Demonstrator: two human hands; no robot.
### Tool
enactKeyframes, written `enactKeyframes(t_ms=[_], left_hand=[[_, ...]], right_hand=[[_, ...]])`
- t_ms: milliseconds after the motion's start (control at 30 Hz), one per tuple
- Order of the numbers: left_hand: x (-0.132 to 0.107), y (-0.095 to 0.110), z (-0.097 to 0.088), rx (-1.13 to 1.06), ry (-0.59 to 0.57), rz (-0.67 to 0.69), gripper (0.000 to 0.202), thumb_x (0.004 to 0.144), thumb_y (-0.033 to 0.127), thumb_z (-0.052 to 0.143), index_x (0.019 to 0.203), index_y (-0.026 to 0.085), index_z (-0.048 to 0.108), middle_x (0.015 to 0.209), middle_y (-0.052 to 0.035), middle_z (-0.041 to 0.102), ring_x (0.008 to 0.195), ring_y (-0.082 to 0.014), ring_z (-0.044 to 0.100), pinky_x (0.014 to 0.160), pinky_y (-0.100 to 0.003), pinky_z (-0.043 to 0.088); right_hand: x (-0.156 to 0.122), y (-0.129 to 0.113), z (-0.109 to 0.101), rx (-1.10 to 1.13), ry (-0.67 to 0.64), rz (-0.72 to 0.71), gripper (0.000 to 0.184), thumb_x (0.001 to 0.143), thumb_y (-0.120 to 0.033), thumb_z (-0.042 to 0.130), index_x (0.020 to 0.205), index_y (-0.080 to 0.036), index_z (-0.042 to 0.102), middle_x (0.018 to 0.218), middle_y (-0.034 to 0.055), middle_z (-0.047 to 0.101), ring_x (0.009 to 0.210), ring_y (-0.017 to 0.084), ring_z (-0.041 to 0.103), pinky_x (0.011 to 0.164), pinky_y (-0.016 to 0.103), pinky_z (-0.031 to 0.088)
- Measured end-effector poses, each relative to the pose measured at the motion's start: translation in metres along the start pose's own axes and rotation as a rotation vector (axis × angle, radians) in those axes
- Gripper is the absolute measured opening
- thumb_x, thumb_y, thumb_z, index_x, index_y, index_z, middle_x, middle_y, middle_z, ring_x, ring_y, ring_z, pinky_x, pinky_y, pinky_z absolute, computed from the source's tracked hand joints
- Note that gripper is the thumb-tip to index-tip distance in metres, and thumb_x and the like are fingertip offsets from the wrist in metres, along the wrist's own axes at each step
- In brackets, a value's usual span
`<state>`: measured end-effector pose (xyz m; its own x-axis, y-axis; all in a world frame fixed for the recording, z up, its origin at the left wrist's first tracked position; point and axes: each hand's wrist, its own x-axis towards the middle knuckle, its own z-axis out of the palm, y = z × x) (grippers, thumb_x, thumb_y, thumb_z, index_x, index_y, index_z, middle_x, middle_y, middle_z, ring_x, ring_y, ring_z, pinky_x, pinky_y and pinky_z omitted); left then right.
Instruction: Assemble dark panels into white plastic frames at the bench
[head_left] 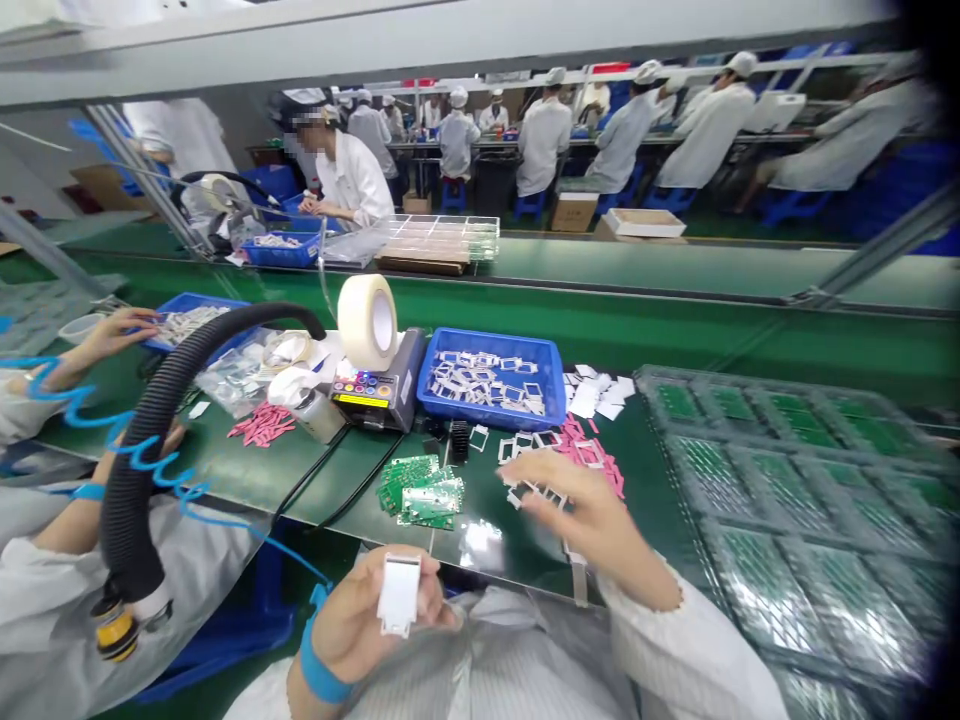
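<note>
My left hand [358, 612], with a blue wrist strap, grips a small white rectangular plastic piece [400, 596] with a dark line along its top edge. Over the bench on the right, my right hand [581, 500] is stretched out with thumb and fingers apart. Beneath and beside its fingers lie loose white plastic frames [514, 447]; whether the fingertips touch one is unclear. Pink strips [606, 468] are scattered just behind that hand. A pile of green circuit boards [424, 492] sits between my two hands, farther back on the bench.
A blue tray [559, 385] of white frames stands at the back, beside a control box [397, 385] topped by a tape roll [349, 325]. Clear blister trays [690, 440] cover the right side. A black hose [142, 460] and a co-worker's hand [120, 332] are at left.
</note>
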<state>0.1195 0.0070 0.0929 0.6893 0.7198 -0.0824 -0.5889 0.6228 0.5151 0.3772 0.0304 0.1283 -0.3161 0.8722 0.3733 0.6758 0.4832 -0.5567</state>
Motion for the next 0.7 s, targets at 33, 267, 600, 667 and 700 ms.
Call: enactKeyframes(t_ms=[33,267,600,667,700], left_hand=[[-0.001,0.001,-0.001,-0.017,-0.027,0.007,0.037,0.076,0.040,0.062,0.096,0.010,0.070,0.067,-0.0044,0.060,0.065,-0.0149,0.055,0.075,-0.039,0.046],[0.009,-0.005,-0.002,-0.048,-0.011,-0.017,0.033,0.081,0.036,0.056,0.096,0.009,0.069,0.069,-0.0047,0.058,0.068,-0.0155,0.054,0.075,-0.039,0.045],[0.012,-0.013,-0.006,0.019,0.069,0.020,0.039,0.076,0.038,0.062,0.096,0.006,0.069,0.067,-0.0068,0.062,0.063,-0.0158,0.057,0.071,-0.038,0.047],[0.012,-0.010,-0.006,0.030,0.090,0.060,0.039,0.075,0.039,0.063,0.095,0.006,0.069,0.067,-0.0067,0.062,0.062,-0.0158,0.057,0.069,-0.038,0.047],[0.013,-0.009,-0.006,0.034,0.096,0.074,0.040,0.075,0.040,0.064,0.095,0.006,0.069,0.066,-0.0066,0.062,0.062,-0.0157,0.057,0.069,-0.037,0.048]], right_hand=[[-0.009,0.019,-0.004,-0.165,0.055,0.253,0.031,0.091,-0.041,0.042,0.099,-0.023,0.066,0.100,0.0026,0.071,0.092,0.017,0.063,0.081,0.031,0.049],[-0.041,0.102,0.005,-0.478,0.046,0.636,0.014,0.077,-0.020,0.057,0.079,-0.020,0.070,0.080,0.0048,0.068,0.076,0.020,0.060,0.067,0.031,0.040],[-0.035,0.117,0.028,-0.635,0.012,0.598,0.019,0.080,-0.023,0.053,0.082,-0.025,0.072,0.083,0.0051,0.067,0.080,0.022,0.055,0.070,0.035,0.028],[-0.034,0.121,0.025,-0.639,0.019,0.559,0.019,0.079,-0.025,0.053,0.080,-0.026,0.072,0.081,0.0052,0.066,0.079,0.022,0.054,0.070,0.035,0.027],[-0.033,0.123,0.023,-0.637,0.021,0.539,0.018,0.078,-0.026,0.054,0.079,-0.026,0.072,0.080,0.0049,0.066,0.078,0.022,0.054,0.070,0.036,0.027]])
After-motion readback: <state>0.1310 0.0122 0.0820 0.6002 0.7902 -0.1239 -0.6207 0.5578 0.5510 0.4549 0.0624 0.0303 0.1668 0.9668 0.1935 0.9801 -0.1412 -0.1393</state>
